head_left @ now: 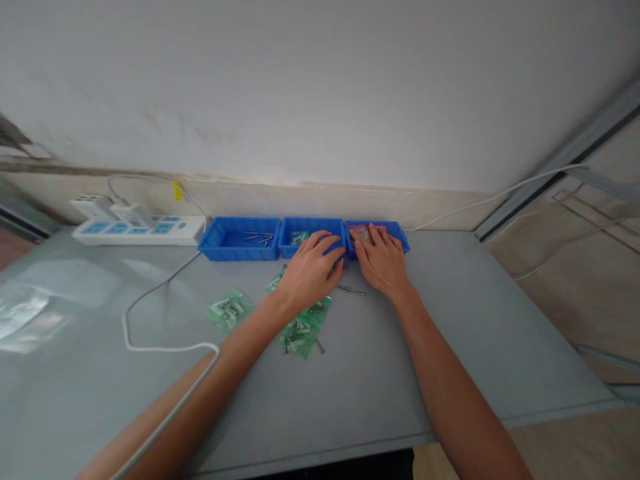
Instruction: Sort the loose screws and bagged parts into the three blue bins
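Three blue bins stand in a row at the back of the grey table. The left bin (227,244) holds a few metal pins. The middle bin (295,227) holds a green packet, and my left hand (311,267) rests on its front rim. My right hand (381,263) lies on the front of the right bin (400,233), fingers over a pink packet (361,233). Green packets (303,330) lie under my left wrist, and another green packet (230,309) lies further left. Loose pins (350,290) lie between my hands. Neither hand visibly grips anything.
A white power strip (140,230) with plugged adapters sits at the back left; its white cable (150,347) loops across the table toward my left arm. Clear plastic (25,317) lies at the far left. The wall stands right behind the bins. The table edge is close at the right.
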A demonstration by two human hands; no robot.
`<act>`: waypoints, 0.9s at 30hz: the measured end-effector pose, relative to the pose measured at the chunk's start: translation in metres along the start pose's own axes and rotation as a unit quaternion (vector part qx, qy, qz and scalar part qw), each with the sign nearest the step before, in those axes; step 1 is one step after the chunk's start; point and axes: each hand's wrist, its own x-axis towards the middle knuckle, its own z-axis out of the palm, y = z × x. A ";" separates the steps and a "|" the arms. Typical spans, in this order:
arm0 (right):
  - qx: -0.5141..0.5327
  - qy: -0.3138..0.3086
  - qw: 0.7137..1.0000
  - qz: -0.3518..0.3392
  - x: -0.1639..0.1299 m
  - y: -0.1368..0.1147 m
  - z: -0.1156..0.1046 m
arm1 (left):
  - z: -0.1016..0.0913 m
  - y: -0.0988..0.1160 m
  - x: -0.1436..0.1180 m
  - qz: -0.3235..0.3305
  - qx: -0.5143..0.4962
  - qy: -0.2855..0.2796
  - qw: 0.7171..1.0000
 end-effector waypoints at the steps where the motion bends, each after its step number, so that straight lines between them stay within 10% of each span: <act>1: 0.001 0.005 1.000 0.000 -0.001 0.000 0.001 | -0.005 -0.003 -0.006 0.000 -0.002 0.003 1.000; 14: 0.105 0.112 0.987 -0.037 -0.004 -0.034 -0.021 | -0.054 -0.049 -0.074 -0.063 -0.034 -0.103 0.992; 22: 0.194 -0.230 0.944 -0.132 -0.013 -0.073 -0.037 | -0.091 -0.053 -0.086 -0.180 0.018 -0.239 0.954; 27: 0.177 -0.270 0.940 -0.108 -0.012 -0.071 -0.038 | -0.086 -0.046 -0.089 -0.193 -0.007 -0.272 0.943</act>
